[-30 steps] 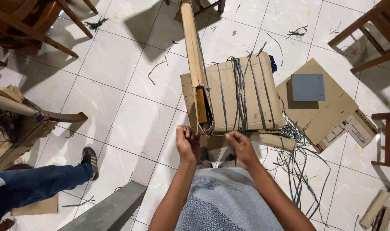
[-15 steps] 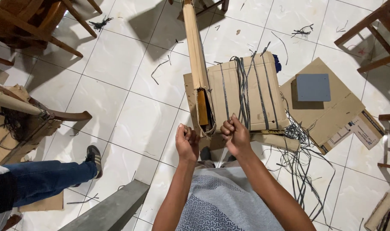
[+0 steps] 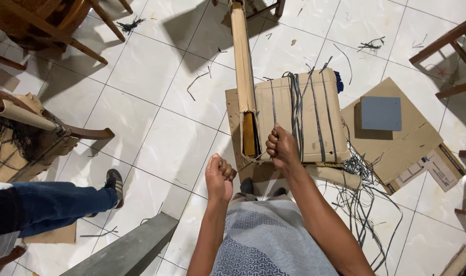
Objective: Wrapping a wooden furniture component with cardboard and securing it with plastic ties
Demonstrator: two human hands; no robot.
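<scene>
A cardboard-wrapped bundle [image 3: 322, 97] stands in front of me on the tiled floor, bound with several dark plastic straps [image 3: 295, 105]. A long cardboard-wrapped upright piece [image 3: 241, 56] runs away from its left side. My right hand [image 3: 281, 146] is fisted on a strap at the bundle's near edge. My left hand [image 3: 218, 177] is a closed fist lower and to the left, pulling a thin strap that stretches toward the bundle.
Loose cut straps [image 3: 365, 191] lie tangled on the floor at right. Flat cardboard with a grey square [image 3: 380, 113] lies right of the bundle. Wooden chairs [image 3: 39, 23] stand around. Another person's jeans leg and shoe [image 3: 69, 199] are at left; a grey beam [image 3: 125, 248] is near me.
My right hand rose from beside the left onto the bundle's near edge and closed into a fist. My left hand pulled back toward me, so the hands are now apart.
</scene>
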